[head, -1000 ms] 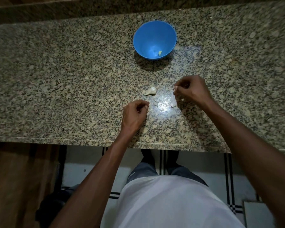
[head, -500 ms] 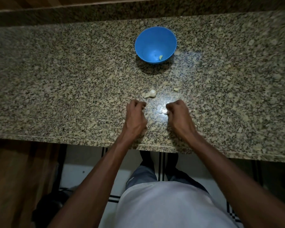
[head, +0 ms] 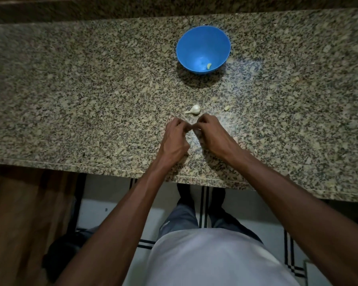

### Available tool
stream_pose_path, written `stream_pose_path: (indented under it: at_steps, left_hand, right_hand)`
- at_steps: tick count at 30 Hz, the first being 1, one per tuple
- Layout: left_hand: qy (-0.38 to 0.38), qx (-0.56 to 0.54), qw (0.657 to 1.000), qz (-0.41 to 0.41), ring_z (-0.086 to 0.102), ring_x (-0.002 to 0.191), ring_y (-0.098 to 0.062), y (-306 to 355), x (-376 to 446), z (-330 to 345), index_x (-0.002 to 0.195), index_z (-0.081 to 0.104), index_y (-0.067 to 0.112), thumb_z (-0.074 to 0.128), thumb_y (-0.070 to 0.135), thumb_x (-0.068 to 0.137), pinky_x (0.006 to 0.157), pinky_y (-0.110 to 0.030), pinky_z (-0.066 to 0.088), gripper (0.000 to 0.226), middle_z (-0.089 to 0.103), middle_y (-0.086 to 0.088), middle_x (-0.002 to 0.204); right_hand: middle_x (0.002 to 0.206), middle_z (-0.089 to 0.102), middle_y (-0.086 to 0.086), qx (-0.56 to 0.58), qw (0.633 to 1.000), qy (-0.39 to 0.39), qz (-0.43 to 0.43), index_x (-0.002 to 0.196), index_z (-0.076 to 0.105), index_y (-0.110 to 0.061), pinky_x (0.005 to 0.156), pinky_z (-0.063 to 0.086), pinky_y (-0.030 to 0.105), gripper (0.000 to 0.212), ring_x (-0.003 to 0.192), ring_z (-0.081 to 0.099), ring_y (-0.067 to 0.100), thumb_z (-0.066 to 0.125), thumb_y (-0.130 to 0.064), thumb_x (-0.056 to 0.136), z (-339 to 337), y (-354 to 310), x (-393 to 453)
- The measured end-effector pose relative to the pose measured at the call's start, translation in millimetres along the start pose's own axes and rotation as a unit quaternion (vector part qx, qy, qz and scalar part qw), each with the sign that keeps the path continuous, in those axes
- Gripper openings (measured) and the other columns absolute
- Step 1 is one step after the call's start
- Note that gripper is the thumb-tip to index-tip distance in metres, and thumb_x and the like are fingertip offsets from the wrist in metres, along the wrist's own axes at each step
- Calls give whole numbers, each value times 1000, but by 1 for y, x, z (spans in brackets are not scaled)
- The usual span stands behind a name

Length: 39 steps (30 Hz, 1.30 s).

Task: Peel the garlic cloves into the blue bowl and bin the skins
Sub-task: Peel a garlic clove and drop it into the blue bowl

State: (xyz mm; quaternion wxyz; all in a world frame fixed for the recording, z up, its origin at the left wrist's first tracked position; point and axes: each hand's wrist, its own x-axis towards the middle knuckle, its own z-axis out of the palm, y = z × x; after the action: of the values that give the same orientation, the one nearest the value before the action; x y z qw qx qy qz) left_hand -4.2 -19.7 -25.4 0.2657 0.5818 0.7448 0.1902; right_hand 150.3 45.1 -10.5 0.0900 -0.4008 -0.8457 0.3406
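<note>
One peeled clove is seen lying in the blue bowl, which stands toward the far side of the granite desk. Near the front edge, the left hand and right hand are brought together, fingertips meeting — something small appears to be pinched between them, though what it is cannot be made out. Just beyond the hands, an unpeeled piece of garlic lies untouched, with a small pale fragment nearby to its right. Thin skin scraps are scattered below the hands. No bin is visible. The task is judged barely begun — most peeling and all binning remain.
</note>
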Motion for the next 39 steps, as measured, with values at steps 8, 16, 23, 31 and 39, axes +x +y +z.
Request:
stream_pose_path:
  at_steps: [8, 16, 23, 31, 39]
  left_hand:
    - [17, 25, 1000, -3, 33, 133, -19, -5, -7, -5, 144, 53, 14, 53, -15, 88, 114, -31, 35, 63, 42, -7, 146]
    - [-26, -18, 997, 64, 44, 126, -19, -4, -8, -16, 141, 54, 6, 66, -2, 92, 109, -25, 38, 51, 49, -7, 133]
    - [-59, 41, 988, 139, 58, 106, -23, -5, 1, -19, 128, 69, 5, 72, 14, 95, 92, -35, 55, 35, 61, -12, 117]
    - [13, 24, 990, 139, 62, 74, -20, -4, -6, -2, 105, 78, 8, 64, 9, 99, 64, -39, 57, 16, 65, -7, 89]
    - [62, -78, 995, 20, 54, 85, -14, 0, -17, 10, 95, 62, 12, 51, 12, 105, 72, -27, 47, 14, 59, -1, 93]
  right_hand:
    - [126, 53, 13, 26, 995, 32, 93, 130, 64, -1, 91, 50, 29, 39, 108, 53, 21, 75, -11, 94, 0, -3, -38]
    - [117, 55, 12, 34, 989, 82, 121, 132, 62, 1, 79, 53, 20, 39, 96, 59, 22, 69, 4, 94, 13, -21, -30]
    - [106, 55, 14, -23, 991, 80, 104, 119, 72, -1, 70, 57, 40, 22, 87, 58, 27, 66, -3, 97, 29, -27, -27]
    - [88, 57, 6, -65, 979, 140, 136, 96, 75, -5, 55, 41, 25, 14, 69, 53, 16, 62, -9, 100, 46, -27, -23]
    - [78, 77, -1, 244, 919, 171, 257, 91, 81, -15, 65, 61, 30, 11, 72, 75, 14, 73, -20, 95, 33, -31, -20]
